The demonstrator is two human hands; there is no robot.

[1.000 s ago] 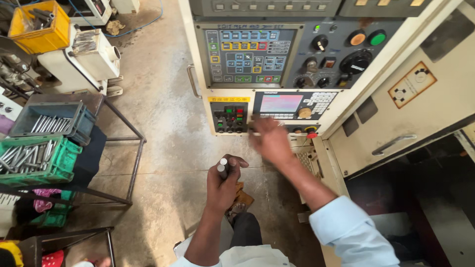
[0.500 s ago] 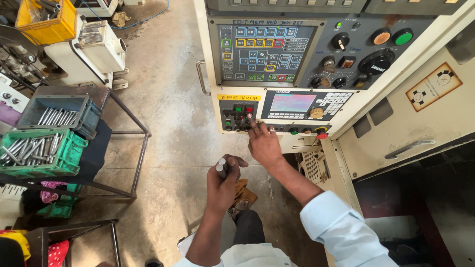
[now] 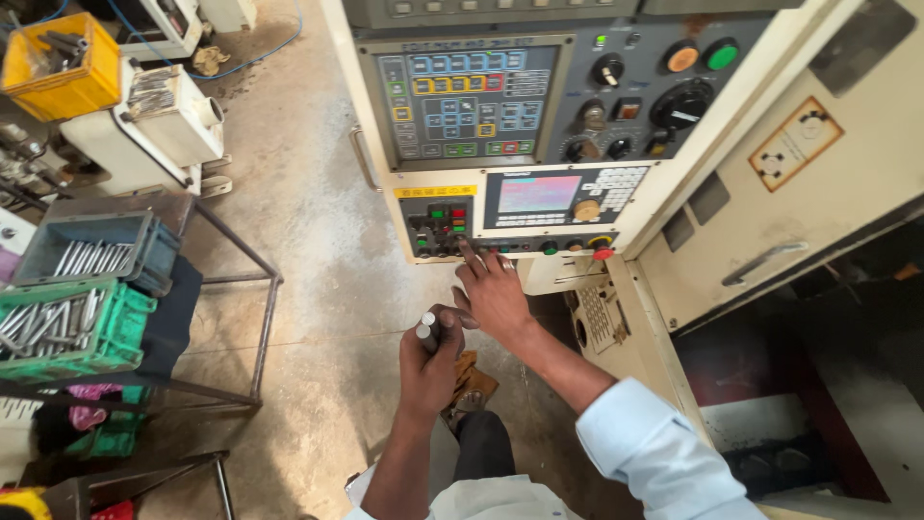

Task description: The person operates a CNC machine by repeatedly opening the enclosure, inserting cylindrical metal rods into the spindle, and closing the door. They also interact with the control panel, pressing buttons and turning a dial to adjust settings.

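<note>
Far left: green crate (image 3: 72, 332) full of metal rods, grey crate (image 3: 91, 252) of rods behind it, both on dark metal frame (image 3: 260, 318). Yellow bin (image 3: 63, 67) up top. My left hand (image 3: 430, 358) fisted tight around two short metal rods (image 3: 426, 327), ends poking up, held over concrete floor (image 3: 308, 231) just below machine control panel (image 3: 510, 125). My right hand (image 3: 494, 294) spread loose, fingertips on row of buttons (image 3: 452, 248) along panel's lower edge. Grey door handle (image 3: 765, 262) far right.
</note>
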